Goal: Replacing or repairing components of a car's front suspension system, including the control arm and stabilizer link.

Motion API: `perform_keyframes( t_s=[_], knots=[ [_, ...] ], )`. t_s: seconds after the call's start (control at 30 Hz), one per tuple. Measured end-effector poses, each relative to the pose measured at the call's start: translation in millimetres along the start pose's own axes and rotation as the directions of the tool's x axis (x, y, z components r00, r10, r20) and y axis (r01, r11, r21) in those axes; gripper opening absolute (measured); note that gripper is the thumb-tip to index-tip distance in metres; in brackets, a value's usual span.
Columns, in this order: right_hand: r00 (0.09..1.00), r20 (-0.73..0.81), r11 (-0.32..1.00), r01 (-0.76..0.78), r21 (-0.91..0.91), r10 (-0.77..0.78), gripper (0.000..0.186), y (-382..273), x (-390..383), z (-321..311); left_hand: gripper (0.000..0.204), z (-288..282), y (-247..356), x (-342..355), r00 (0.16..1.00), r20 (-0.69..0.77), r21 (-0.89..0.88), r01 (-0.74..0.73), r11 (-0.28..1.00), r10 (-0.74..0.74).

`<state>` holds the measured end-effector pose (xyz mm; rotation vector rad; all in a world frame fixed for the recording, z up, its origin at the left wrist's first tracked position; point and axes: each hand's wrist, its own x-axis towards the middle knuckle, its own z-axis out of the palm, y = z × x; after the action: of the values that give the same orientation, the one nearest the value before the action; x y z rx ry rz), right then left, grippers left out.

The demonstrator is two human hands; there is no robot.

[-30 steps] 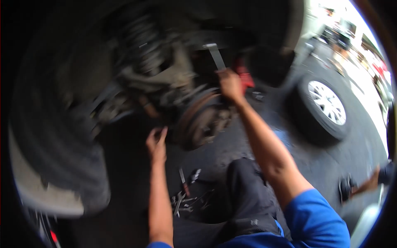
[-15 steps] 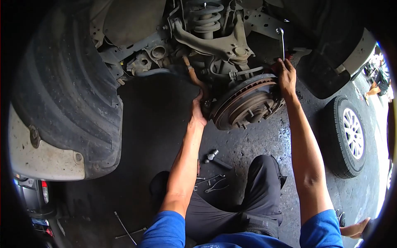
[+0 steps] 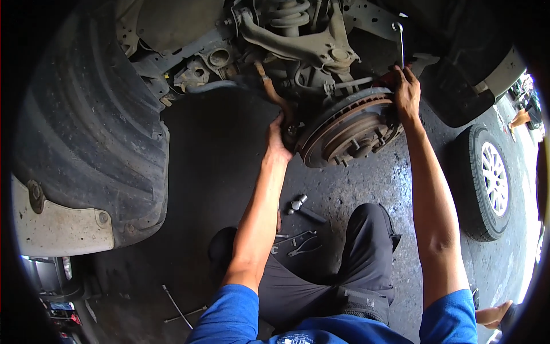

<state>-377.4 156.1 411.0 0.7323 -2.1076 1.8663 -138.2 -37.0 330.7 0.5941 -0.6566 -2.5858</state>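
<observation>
A rusty brake disc [image 3: 326, 141] with wheel studs sits in the wheel well, below a suspension arm [image 3: 309, 50] and a coil spring [image 3: 289, 15]. My left hand [image 3: 278, 141] is closed at the disc's left edge, around the end of a rusty tie rod [image 3: 277, 96]; some of its fingers are hidden behind. At the disc's upper right edge, my right hand [image 3: 408, 96] grips a wrench [image 3: 400, 46] that points upward. Its lower end is hidden in the hand. A red brake caliper [image 3: 387, 80] shows partly beside those fingers.
A plastic wheel-arch liner [image 3: 97, 132] fills the left side. A wheel with a tyre [image 3: 478, 189] stands on the right. On the floor by my knees lie a hammer [image 3: 306, 210] and pliers [image 3: 305, 247]. A cross-shaped lug wrench [image 3: 179, 307] lies lower left. Another person's hand [image 3: 494, 314] shows lower right.
The whole view has shifted slightly, so the scene appears a little higher and further right. Both hands keep their places at the disc, and the wrench stays in my right hand.
</observation>
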Motion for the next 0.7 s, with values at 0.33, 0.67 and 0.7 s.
perform_keyframes(
  t_s=[0.33,0.67,0.7],
  knots=[
    [0.996,-0.034,0.991,0.073,-0.108,-0.078,0.035,8.5,-1.7,-0.6,0.053,-16.6,-8.4,-12.1,0.957,0.136,0.04,-0.264,0.964,0.257],
    [0.997,0.03,0.989,0.076,-0.124,-0.073,0.034,-6.1,-5.2,-2.2,0.041,-28.3,31.4,-42.4,0.803,0.556,0.769,-0.595,0.236,0.213],
    [0.997,0.025,0.989,0.081,-0.123,-0.079,0.035,-6.7,-6.0,-1.9,0.037,-25.9,26.4,-43.2,0.807,0.526,0.758,-0.589,0.282,0.269]
  ],
)
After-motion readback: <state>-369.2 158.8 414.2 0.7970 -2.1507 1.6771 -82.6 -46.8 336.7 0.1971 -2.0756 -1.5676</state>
